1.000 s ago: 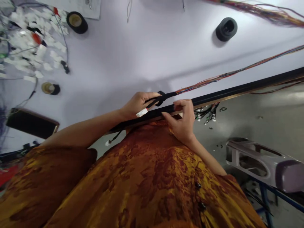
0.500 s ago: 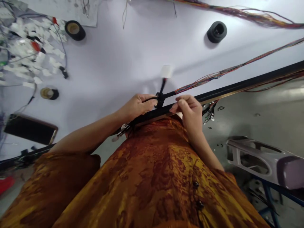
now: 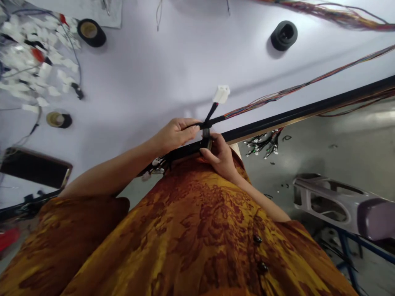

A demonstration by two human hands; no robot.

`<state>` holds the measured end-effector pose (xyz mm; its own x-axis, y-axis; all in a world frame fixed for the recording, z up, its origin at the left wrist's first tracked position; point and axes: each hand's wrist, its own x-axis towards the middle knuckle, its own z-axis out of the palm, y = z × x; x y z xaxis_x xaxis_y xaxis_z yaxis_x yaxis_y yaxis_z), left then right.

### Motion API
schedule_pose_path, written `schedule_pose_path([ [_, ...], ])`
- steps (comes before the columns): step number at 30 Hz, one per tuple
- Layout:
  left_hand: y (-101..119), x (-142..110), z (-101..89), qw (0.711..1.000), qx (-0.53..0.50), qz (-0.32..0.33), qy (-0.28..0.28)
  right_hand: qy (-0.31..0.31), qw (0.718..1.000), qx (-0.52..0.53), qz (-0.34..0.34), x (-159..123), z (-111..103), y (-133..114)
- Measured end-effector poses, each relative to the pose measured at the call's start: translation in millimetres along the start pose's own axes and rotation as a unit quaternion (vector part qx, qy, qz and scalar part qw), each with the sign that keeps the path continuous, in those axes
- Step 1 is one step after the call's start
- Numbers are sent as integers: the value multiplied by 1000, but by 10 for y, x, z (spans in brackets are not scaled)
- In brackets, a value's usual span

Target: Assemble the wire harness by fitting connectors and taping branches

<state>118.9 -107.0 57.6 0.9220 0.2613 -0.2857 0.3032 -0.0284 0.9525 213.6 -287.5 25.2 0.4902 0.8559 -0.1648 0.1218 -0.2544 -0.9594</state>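
My left hand (image 3: pixel 175 133) pinches a black-taped wire harness (image 3: pixel 212 121) at the near edge of the white table (image 3: pixel 160 78). A short taped branch rises from the pinch to a white connector (image 3: pixel 221 94). Beyond it the harness fans into coloured wires (image 3: pixel 296 87) running right. My right hand (image 3: pixel 218 153) is closed on a small roll of black tape (image 3: pixel 206 139) just under the harness, at the table's black edge rail (image 3: pixel 308 111).
On the table lie a black tape roll (image 3: pixel 91 32), a smaller roll (image 3: pixel 58 119), a black round part (image 3: pixel 284 35), a heap of white connectors (image 3: pixel 33 70) and a dark phone (image 3: pixel 33 167). Loose connectors (image 3: pixel 262 146) dangle below the rail. A grey moulded part (image 3: pixel 345 205) stands at right.
The white connector branch swung up from under my left hand to stand above the harness. My right hand dropped from beside the harness to just beneath it, now gripping the tape roll.
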Motion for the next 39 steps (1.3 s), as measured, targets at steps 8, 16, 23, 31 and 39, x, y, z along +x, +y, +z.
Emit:
schedule_pose_path([
  [8,-39,50,-41,993,74,89,36,-133,971,193,41,275,-196,-610],
  [16,78,65,-175,972,-162,-122,-114,-28,984,165,58,399,-538,-76],
  [23,199,125,-281,894,-312,-239,-214,-268,945,188,-17,988,-549,-69],
  [31,165,69,-261,951,-210,-193,-119,-173,978,113,-10,520,-308,50],
  [39,44,-41,-61,942,328,27,69,-131,979,158,-3,255,-267,-608],
])
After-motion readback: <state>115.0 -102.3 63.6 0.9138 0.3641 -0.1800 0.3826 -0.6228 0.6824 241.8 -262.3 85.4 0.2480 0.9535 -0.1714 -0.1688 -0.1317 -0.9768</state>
